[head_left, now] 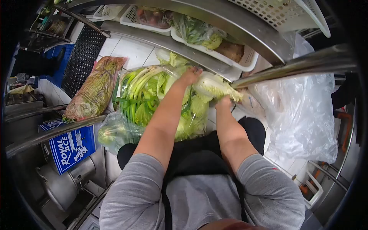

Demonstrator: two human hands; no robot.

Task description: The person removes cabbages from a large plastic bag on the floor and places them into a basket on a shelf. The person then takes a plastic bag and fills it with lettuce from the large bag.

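Observation:
A pale napa cabbage [211, 85] lies across the space between my hands. At its left end, my left hand [191, 75] grips it near the base. My right hand [224, 102] is at the leafy right end, with its fingers mostly hidden behind the leaves. Just left of them, long green onions [135, 85] and loose green leaves [143, 114] fill an opened clear bag on the floor. More lettuce-like leaves [197, 115] lie below the cabbage, and a loose leafy piece [171, 58] sits above my left hand.
A filled reddish mesh bag [94, 89] and a bag of round green vegetables [119, 132] lie left. White crates of produce [245, 57] stand on the steel shelf ahead. Metal rails [295, 69] cross both sides. A large clear plastic bag [303, 115] hangs right.

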